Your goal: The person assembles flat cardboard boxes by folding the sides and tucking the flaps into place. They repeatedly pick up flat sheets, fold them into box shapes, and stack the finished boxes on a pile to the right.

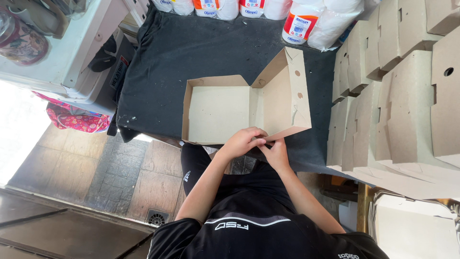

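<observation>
A brown cardboard box (218,108) lies open on a black cloth-covered table (163,62), its lid half raised at the right. My left hand (242,141) and my right hand (275,152) meet at the box's near edge, at the corner where base and lid join. Both hands pinch the cardboard flap there, with fingers closed on it. The inside of the box holds nothing.
Stacks of folded cardboard boxes (393,96) fill the right side. Paper rolls in plastic wrap (306,21) line the table's far edge. A white appliance (62,52) stands at the left with a pink patterned bag (76,120) under it. A floor drain (156,218) sits below.
</observation>
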